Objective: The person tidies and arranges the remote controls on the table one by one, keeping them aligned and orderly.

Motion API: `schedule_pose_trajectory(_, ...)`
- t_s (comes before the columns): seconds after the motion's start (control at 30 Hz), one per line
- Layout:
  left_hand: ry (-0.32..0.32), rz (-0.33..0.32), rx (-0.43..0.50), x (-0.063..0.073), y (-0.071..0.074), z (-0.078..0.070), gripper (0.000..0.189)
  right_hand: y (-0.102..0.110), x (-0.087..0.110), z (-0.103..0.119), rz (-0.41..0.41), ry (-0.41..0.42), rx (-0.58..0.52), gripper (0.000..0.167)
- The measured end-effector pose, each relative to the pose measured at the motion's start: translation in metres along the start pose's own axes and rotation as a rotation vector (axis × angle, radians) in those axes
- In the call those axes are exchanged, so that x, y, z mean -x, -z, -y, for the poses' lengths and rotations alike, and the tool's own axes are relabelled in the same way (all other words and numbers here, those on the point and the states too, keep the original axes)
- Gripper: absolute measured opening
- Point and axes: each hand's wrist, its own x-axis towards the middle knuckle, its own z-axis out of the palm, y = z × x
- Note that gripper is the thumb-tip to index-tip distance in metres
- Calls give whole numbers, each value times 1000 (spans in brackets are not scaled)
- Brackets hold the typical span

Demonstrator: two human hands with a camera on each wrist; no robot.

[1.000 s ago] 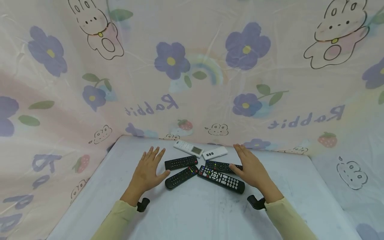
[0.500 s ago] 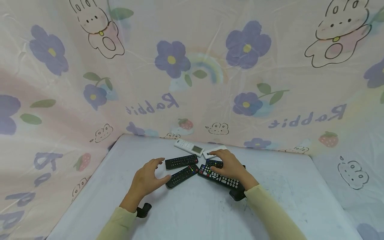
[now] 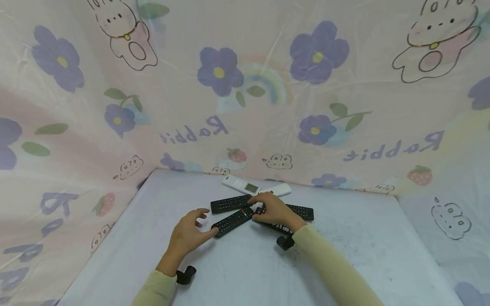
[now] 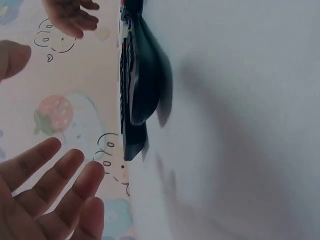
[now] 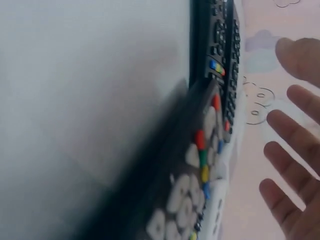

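My left hand (image 3: 186, 233) hovers just left of two black remotes, its fingers loosely bent and holding nothing. Its thumb tip is close to the near end of the lower-left black remote (image 3: 231, 222); whether they touch I cannot tell. Behind that one lies the upper-left black remote (image 3: 229, 205). My right hand (image 3: 273, 211) is above the inner ends of the remotes, covering part of the black remote with white buttons (image 5: 182, 197). In the right wrist view its fingers (image 5: 287, 130) are spread, with nothing between them. Another black remote (image 3: 303, 212) shows behind the right wrist.
At the back of the white table (image 3: 367, 238) lie a white remote with a screen (image 3: 238, 184) and a smaller white remote (image 3: 282, 190), partly hidden by my right hand. A printed curtain (image 3: 260, 127) rises behind the table and along its sides.
My right hand has moved left and inward, from the right-hand remotes to over the middle of the group. My left hand's spread fingers have bent and turned inward. The remotes look unmoved.
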Motion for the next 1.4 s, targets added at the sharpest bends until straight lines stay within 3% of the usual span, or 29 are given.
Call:
schedule_pose_trajectory(0.4, 87, 53, 143, -2, -16, 8, 59, -15, -18, 1, 29, -25, 132, 42)
schedule_pose_trajectory(0.7, 100, 139, 122, -10, -20, 12, 54, -22, -19, 1, 39, -55, 230, 42)
schedule_pose_trajectory(1.13, 84, 259, 61, -22, -21, 20, 48, -25, -21, 2, 39, -81, 263, 41)
schedule_pose_trajectory(1.4, 62, 307, 29, -25, -20, 17, 40, -28, -22, 1, 42, -84, 303, 40)
